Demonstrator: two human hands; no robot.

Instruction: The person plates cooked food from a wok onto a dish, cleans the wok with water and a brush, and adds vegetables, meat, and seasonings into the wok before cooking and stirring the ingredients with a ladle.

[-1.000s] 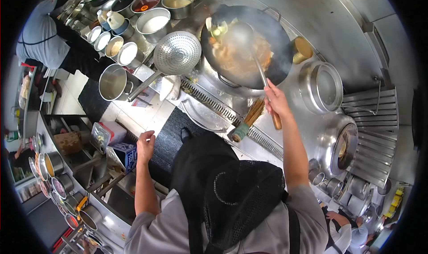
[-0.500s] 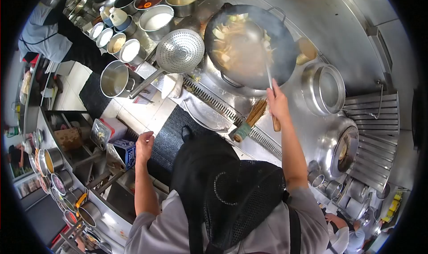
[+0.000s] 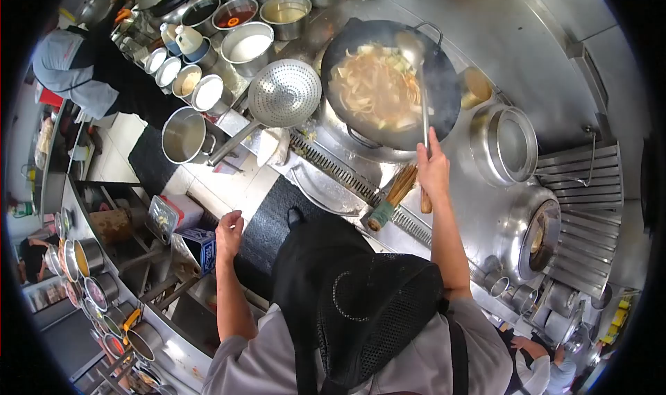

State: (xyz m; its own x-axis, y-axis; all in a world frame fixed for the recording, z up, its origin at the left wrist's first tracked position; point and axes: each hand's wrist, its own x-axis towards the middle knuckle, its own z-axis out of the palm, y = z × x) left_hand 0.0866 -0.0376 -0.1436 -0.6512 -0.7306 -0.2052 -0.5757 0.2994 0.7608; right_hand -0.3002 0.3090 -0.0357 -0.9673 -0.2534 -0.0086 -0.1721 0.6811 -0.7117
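My right hand (image 3: 433, 171) is closed around the long handle of a metal ladle (image 3: 425, 104), whose wooden end sticks out below my palm. The ladle's bowl is at the far side of a black wok (image 3: 444, 97), over the food. Pale strips and chunks of food (image 3: 378, 90) lie in brownish liquid in the wok, with light steam above them. Off to the left, my left hand (image 3: 229, 235) hangs in the air, fingers loosely bent and a little apart, nothing visible in it. Below it stands a blue-and-white tin (image 3: 203, 248), apart from the hand.
A perforated strainer (image 3: 284, 93) rests left of the wok. A bamboo brush (image 3: 394, 197) lies near my right hand. Pots of sauce (image 3: 286, 15) and white powder (image 3: 248, 45) stand beyond. Stacked steel pots (image 3: 503, 145) are at right. Another person (image 3: 76, 69) bends at upper left.
The ladle's bowl has moved up and right, from amid the food to the wok's far side. Steam has thinned. My left hand has shifted slightly, its fingers looser.
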